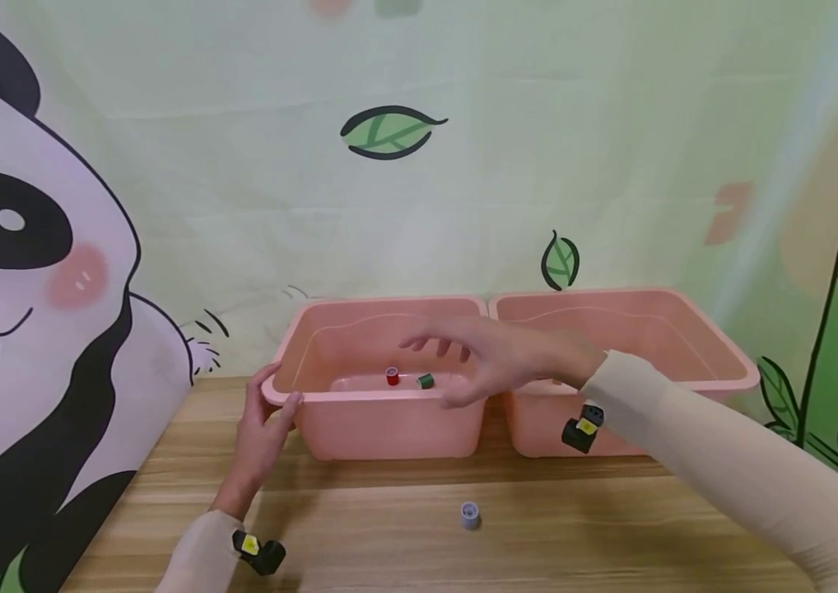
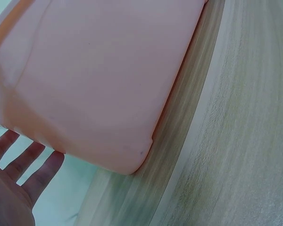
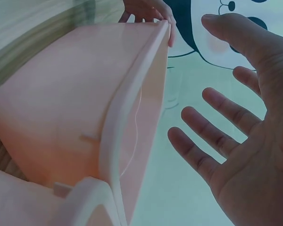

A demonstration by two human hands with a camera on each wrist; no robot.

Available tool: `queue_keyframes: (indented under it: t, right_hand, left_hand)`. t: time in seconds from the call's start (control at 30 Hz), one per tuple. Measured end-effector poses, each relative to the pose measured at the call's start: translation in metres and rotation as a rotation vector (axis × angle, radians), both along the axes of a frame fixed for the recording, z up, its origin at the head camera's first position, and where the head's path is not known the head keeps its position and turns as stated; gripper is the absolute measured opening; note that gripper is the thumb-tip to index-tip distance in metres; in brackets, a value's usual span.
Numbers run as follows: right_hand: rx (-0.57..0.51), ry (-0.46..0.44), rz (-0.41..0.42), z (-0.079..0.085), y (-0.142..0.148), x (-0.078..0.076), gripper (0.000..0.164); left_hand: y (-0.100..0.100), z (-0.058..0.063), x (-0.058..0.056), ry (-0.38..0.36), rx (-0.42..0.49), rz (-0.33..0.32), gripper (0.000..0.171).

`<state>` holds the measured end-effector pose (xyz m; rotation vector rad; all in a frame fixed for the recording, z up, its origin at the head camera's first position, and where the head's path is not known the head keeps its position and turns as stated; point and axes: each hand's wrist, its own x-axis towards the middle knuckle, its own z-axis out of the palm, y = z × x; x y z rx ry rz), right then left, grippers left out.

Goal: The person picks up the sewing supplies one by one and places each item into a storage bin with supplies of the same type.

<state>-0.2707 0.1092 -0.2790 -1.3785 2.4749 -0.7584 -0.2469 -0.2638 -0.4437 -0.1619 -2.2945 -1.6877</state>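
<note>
At the left front corner of the left pink plastic bin (image 1: 389, 428), my left hand (image 1: 259, 432) grips the rim, thumb over the front edge. The left wrist view has its fingers (image 2: 42, 176) against the bin's side. My right hand (image 1: 496, 354) hovers over the right part of that bin, fingers spread and holding nothing; the right wrist view also displays its spread fingers (image 3: 221, 141). Inside the bin lie a small red spool-like cylinder (image 1: 393, 376) and a green one (image 1: 425, 381). A small pale blue spool-like cylinder (image 1: 469, 515) stands on the wooden table (image 1: 374, 535).
A second pink bin (image 1: 686, 387) stands close against the right side of the first, its inside partly hidden by my right forearm. Behind both bins hangs a pale green printed cloth (image 1: 256, 181) with a panda and leaves.
</note>
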Motion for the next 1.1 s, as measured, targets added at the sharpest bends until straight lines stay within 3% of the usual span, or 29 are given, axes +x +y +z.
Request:
queue_keyframes:
  t: [0.63, 0.97, 1.1]
  right_hand:
    - [-0.071, 0.008, 0.142, -0.019, 0.006, 0.021, 0.069]
    - [-0.03, -0.061, 0.078, -0.038, 0.013, 0.037, 0.069]
    - [-0.028, -0.049, 0.079, -0.047, 0.016, 0.04, 0.068]
  left_hand:
    - [0.0, -0.001, -0.002, -0.005, -0.014, 0.012, 0.065]
    - [0.001, 0.0, 0.0, 0.005, -0.005, 0.009, 0.066]
    - [0.002, 0.001, 0.0, 0.016, -0.006, 0.011, 0.065]
